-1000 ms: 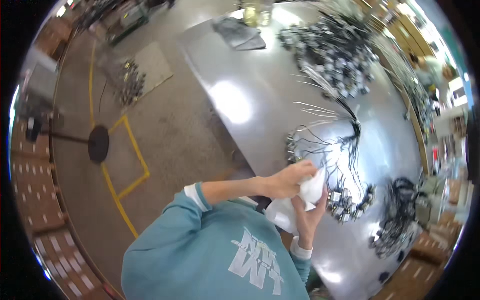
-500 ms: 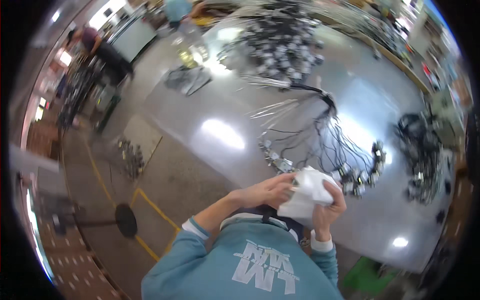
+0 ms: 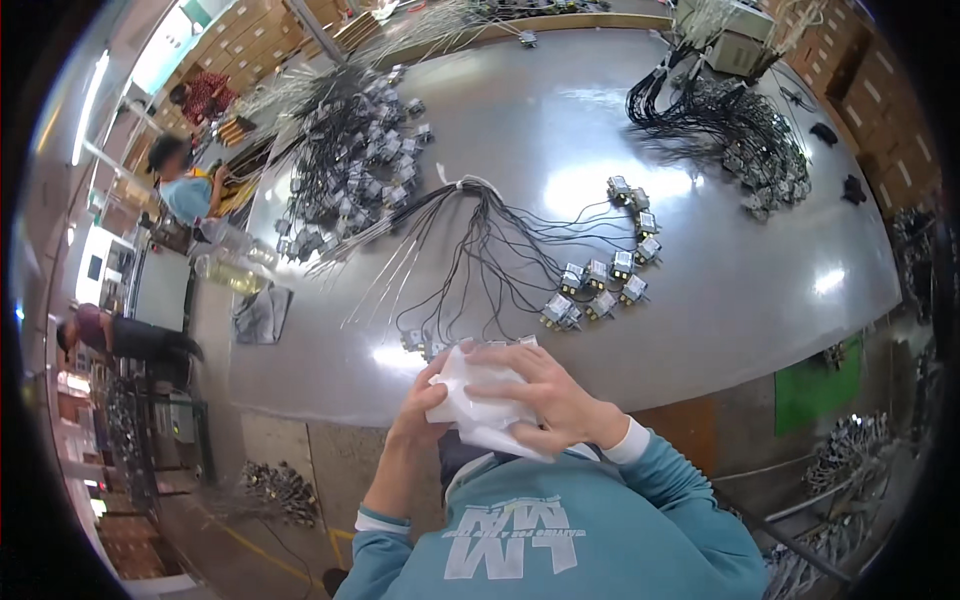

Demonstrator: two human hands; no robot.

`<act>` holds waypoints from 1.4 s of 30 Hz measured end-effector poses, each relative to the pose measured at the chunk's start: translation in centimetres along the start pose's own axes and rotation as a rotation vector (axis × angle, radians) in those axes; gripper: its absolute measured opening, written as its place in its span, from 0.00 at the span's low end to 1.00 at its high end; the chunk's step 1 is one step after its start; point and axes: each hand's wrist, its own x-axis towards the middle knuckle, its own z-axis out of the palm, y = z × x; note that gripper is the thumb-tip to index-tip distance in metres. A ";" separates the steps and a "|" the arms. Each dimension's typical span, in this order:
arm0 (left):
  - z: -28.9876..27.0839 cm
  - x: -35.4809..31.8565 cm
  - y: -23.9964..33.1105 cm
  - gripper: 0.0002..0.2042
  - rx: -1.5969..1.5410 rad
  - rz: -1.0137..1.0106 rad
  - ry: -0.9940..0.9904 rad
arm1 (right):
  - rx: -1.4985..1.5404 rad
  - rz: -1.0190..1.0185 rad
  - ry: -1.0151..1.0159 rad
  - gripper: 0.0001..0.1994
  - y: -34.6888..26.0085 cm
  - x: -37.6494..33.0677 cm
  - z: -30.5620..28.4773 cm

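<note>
Both hands, the left hand point(image 3: 418, 415) underneath and the right hand point(image 3: 545, 395) over the top, have their fingers clenched around a crumpled white cloth point(image 3: 478, 408) held at the chest, just off the grey tabletop point(image 3: 720, 290) edge, so it stays bunched.

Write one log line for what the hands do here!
left hand: holds white cloth | right hand: pressed on cloth | wired parts: on grey table

Grey metal table point(image 3: 720, 290), black wire bundles point(image 3: 480, 240) with small metal blocks point(image 3: 600, 275), clear bottles point(image 3: 232, 270)
</note>
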 end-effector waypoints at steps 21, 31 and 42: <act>2.2 0.6 -0.2 0.53 1.110 0.467 -0.096 | 0.469 0.567 0.348 0.25 0.4 -4.2 0.9; 4.2 2.5 -0.1 0.45 -0.048 0.043 -0.149 | 0.180 0.067 0.516 0.07 -0.9 -4.4 -0.5; 4.8 0.6 0.4 0.41 0.357 -0.074 0.121 | -0.239 -0.055 0.196 0.09 -2.0 -4.5 0.2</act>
